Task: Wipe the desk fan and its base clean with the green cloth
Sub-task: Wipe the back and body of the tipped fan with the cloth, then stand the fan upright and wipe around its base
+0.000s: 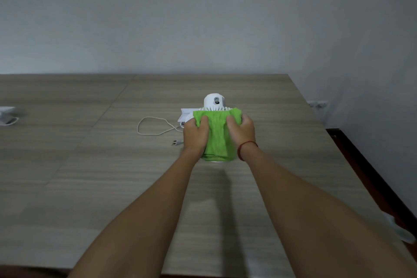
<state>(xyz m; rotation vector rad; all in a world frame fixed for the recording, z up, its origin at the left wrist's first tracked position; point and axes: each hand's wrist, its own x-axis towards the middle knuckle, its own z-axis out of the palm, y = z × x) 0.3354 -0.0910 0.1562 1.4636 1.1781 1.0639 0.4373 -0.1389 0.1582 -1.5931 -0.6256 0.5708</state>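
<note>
Where the grey wood-grain desk (pixel 94 165) runs toward its far right corner, we list one white desk fan (pixel 214 101), standing right of centre; its rounded motor housing with a dark knob faces us, and a row of white grille ribs shows just below it; a thin white edge of the fan also shows under the cloth at the near side.

Item: green cloth (pixel 216 135), draped over the fan below the housing and hiding most of it.

Item: left hand (pixel 195 134), on the left side of the cloth, fingers (pixel 204 121) curled closed into the fabric and gripping it.

Item: right hand (pixel 242 131), on the right side of the cloth, fingers likewise curled closed on it; a red string (pixel 244 145) circles the right wrist; both forearms are bare.

Item: white base (pixel 185 115), partly seen just behind the left hand; we cannot tell how it joins the fan.

Item: white cord (pixel 150 124), looped on the desk left of the fan, ending in a plug (pixel 177 142) lying unplugged near the left wrist.

Item: white object (pixel 6 115) at the left edge of the desk, cut off by the view; wall socket (pixel 317 104) low on the right wall.
</note>
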